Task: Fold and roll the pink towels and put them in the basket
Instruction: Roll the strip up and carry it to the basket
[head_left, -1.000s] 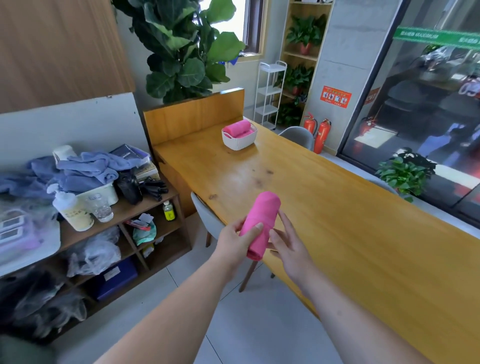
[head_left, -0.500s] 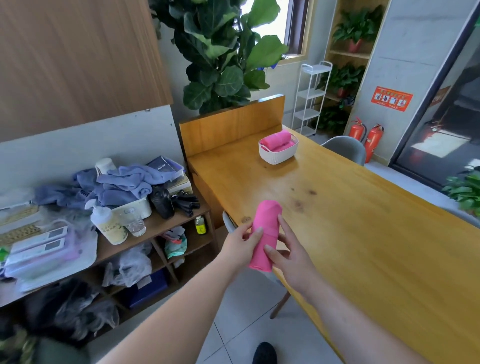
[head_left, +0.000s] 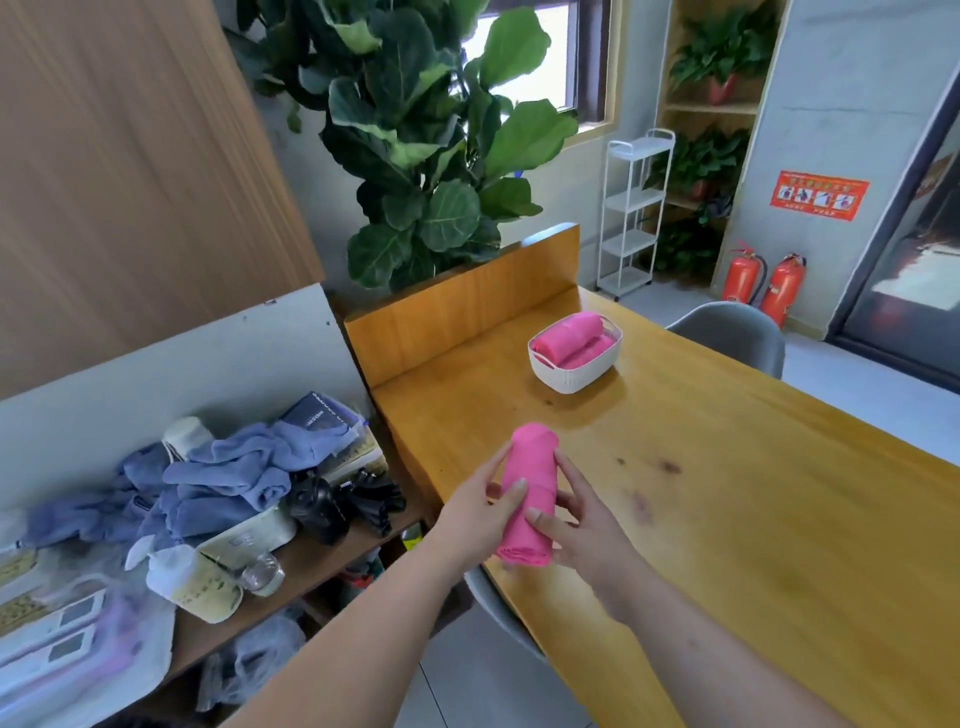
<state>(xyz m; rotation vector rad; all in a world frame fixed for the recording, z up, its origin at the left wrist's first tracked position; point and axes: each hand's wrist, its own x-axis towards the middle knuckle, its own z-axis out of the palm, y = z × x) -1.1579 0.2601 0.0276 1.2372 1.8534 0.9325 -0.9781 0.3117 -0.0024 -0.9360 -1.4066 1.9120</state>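
A rolled pink towel (head_left: 530, 483) is held upright above the near left edge of the wooden table (head_left: 727, 493). My left hand (head_left: 475, 514) grips its left side and my right hand (head_left: 576, 525) grips its right side, fingers wrapped around the roll. Further back on the table stands a white basket (head_left: 576, 371) with rolled pink towels (head_left: 569, 338) lying in it. The basket is well beyond the hands, near the table's raised wooden end panel.
A low shelf (head_left: 322, 551) on the left carries blue cloths (head_left: 234, 473), bottles and black items. A grey chair (head_left: 498, 613) is tucked under the table's near edge, another grey chair (head_left: 737, 327) stands at the far side. A large plant (head_left: 426, 156) rises behind the table.
The view has moved closer to the table's far end, so the basket appears nearer. Both hands still hold the rolled towel, which has turned more upright.
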